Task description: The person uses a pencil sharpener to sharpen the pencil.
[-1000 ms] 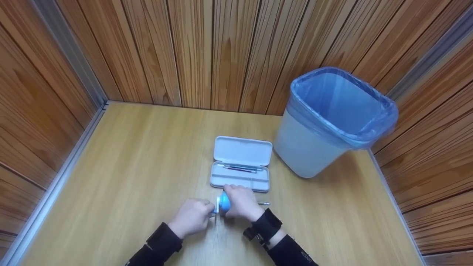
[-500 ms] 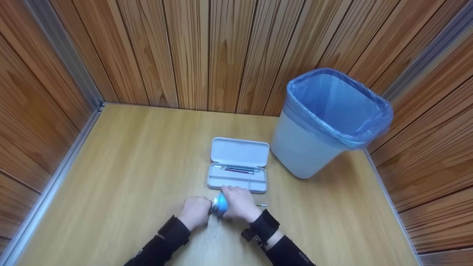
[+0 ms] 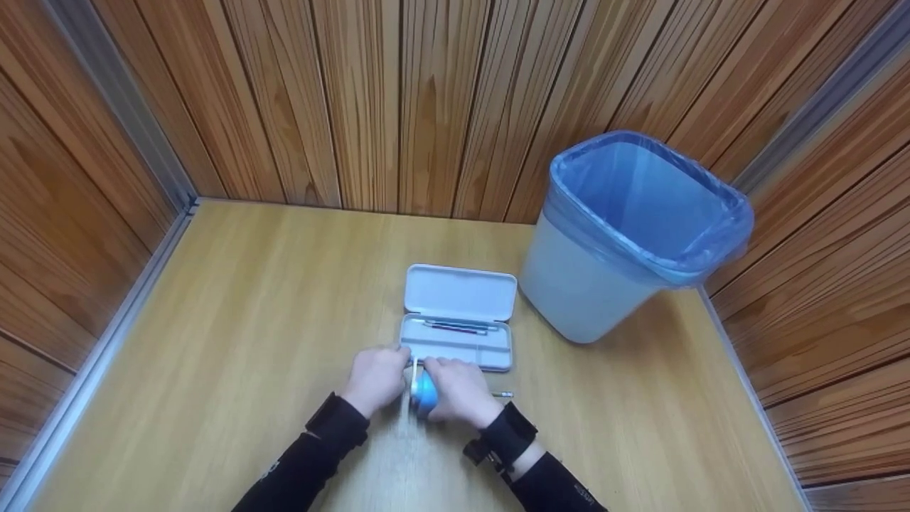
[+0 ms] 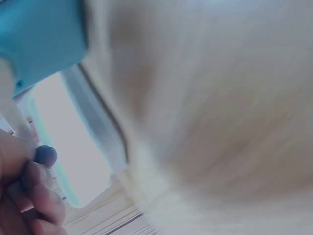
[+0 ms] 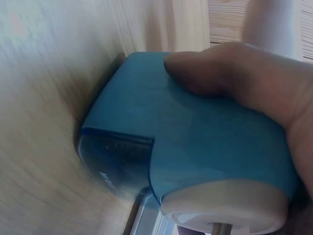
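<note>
A blue hand-crank pencil sharpener (image 3: 426,393) sits on the wooden table between my hands. My right hand (image 3: 462,390) grips its body from above, the thumb lying over the blue casing (image 5: 195,132) in the right wrist view. From the sharpener's right side sticks a pencil (image 3: 503,394), its inner part hidden by the hand; its shaft (image 5: 221,228) enters the pale round front. My left hand (image 3: 377,377) holds the crank's handle at the other side. In the left wrist view, fingers curl about the dark knob (image 4: 46,155) beneath the whitish crank arm (image 4: 12,105).
Just beyond the hands lies an opened white pencil case (image 3: 461,291), with several pencils (image 3: 458,327) in its back compartment. A whitish bin (image 3: 586,284) with a blue bag liner (image 3: 654,199) stands at the right rear. Wood-plank walls (image 3: 434,107) border the table.
My left hand has moved round with the crank and is now higher, toward the pencil case. The right hand keeps its grip on the sharpener. The head view has shifted slightly.
</note>
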